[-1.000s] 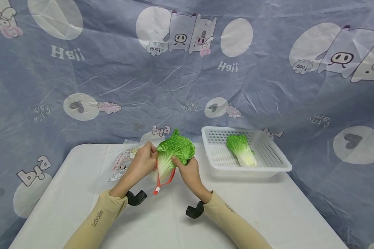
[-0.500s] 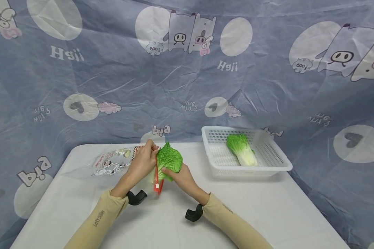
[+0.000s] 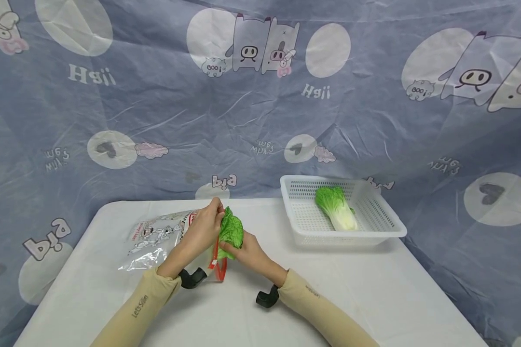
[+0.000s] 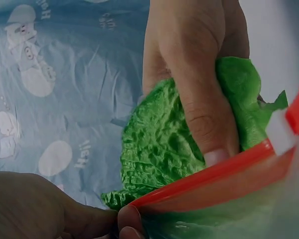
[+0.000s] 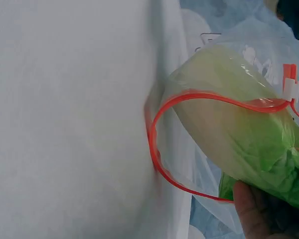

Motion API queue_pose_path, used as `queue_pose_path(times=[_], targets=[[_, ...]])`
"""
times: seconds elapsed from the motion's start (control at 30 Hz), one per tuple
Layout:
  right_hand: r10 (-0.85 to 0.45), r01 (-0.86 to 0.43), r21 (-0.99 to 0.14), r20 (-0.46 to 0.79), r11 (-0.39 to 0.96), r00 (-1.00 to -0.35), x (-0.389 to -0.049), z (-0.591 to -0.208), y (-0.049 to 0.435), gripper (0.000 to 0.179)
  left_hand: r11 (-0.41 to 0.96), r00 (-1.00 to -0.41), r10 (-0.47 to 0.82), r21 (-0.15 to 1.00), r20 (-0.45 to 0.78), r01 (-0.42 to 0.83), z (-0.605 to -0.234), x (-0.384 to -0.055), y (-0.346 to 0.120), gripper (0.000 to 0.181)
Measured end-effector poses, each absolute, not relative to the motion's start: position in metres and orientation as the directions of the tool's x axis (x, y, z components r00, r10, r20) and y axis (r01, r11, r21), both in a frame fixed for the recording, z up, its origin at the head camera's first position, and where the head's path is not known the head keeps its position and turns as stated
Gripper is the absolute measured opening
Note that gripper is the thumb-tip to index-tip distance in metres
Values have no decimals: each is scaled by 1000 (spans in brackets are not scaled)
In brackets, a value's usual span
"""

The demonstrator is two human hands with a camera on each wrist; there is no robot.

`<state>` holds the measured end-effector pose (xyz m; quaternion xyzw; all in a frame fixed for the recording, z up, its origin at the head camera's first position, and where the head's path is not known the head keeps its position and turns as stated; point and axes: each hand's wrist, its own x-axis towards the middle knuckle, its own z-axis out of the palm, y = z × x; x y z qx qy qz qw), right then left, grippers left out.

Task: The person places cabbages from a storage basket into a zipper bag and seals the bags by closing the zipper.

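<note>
A leafy Chinese cabbage (image 3: 232,230) lies with its pale stem end inside a clear zip bag (image 3: 154,234) and its green leaves sticking out of the mouth. My left hand (image 3: 206,225) pinches the bag's red zip edge (image 4: 204,177) beside the leaves. With thumb and fingers, my right hand (image 3: 252,253) grips the leafy end; in the left wrist view its thumb lies across the crinkled leaf. In the right wrist view the red rim loops wide around the cabbage (image 5: 229,114), and a white slider (image 5: 291,89) sits at one end.
A white perforated basket (image 3: 295,231) stands at the back right with another Chinese cabbage (image 3: 336,209) in it. Under everything is a white-covered table (image 3: 330,294). A patterned blue-grey cloth (image 3: 260,111) hangs behind it.
My right hand has moved left and slightly down, taking the cabbage deeper into the bag. More of the printed bag now spreads out to the left, while my left hand keeps hold of its edge.
</note>
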<state>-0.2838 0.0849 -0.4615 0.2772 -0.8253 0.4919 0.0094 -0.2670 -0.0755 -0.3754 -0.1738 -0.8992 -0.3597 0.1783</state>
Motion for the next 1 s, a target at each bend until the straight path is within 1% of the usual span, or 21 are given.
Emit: queue_pose_path(times=[0.13, 0.3, 0.43, 0.53, 0.6, 0.7, 0.8, 0.87, 0.93, 1.0], targets=[[-485, -516, -780, 319, 354, -814, -285, -465, 86, 51, 664, -891, 158, 622, 426, 415, -377, -268, -77, 6], [-507, -506, -787, 295, 351, -810, -287, -465, 86, 45, 660, -894, 204, 618, 398, 426, -378, -269, -76, 5], [-492, -475, -796, 264, 375, -830, -288, -459, 81, 41, 666, -878, 249, 585, 410, 462, -375, -266, -73, 4], [-461, -450, -792, 244, 412, -853, -288, -454, 75, 32, 668, -866, 264, 566, 425, 482, -374, -263, -72, 4], [-432, -429, -789, 233, 440, -871, -288, -451, 71, 25, 666, -865, 273, 566, 422, 486, -373, -261, -71, 3], [-375, -390, -791, 221, 471, -901, -289, -449, 66, 20, 662, -870, 282, 574, 405, 482, -372, -258, -70, 4], [-315, -358, -790, 220, 497, -923, -291, -451, 63, 24, 668, -876, 274, 577, 397, 470, -370, -254, -69, 3], [-301, -332, -807, 201, 489, -932, -292, -453, 62, 31, 677, -880, 256, 575, 401, 459, -368, -252, -69, 1], [-320, -308, -834, 169, 457, -932, -292, -453, 63, 42, 686, -884, 241, 574, 401, 447, -366, -253, -71, 2], [-371, -300, -861, 143, 411, -918, -291, -452, 65, 53, 689, -882, 239, 569, 407, 449, -365, -255, -74, 3]])
